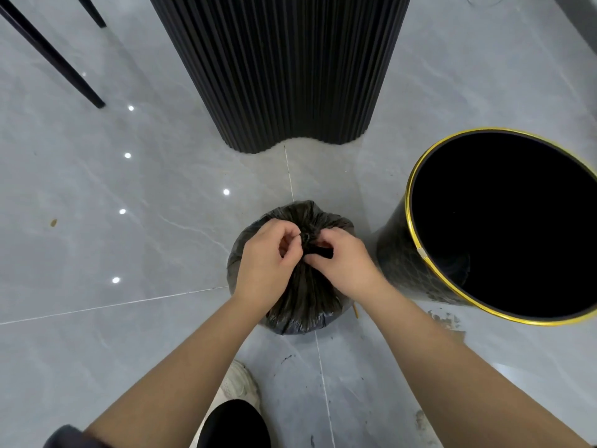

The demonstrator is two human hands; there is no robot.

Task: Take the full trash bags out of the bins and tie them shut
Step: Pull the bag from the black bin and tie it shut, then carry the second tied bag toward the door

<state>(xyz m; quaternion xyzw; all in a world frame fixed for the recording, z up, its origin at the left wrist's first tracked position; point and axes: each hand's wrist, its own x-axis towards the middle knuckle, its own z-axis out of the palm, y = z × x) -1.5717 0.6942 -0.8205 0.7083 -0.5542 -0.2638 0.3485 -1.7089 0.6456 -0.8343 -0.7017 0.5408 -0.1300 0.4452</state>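
On the floor (129, 253) sits one black trash bag (303, 305) beside one empty bin (400, 263). Two hands, left hand (268, 263) and right hand (345, 263), have fingers (290, 234) pinching its gathered top.

Legible text, labels, brands, numbers, signs: none found.

- Trash bag (300, 295): plain dark plastic, no print visible.
- Bin (410, 270): black wall with gold rim; a small pale tab on the rim, possibly a sticker, too small to read.
- Fluted black column (277, 69): unmarked.
- Shoe (237, 384): pale upper, no logo discernible.
- Floor tiles (97, 189): no markings, only light reflections and stains.
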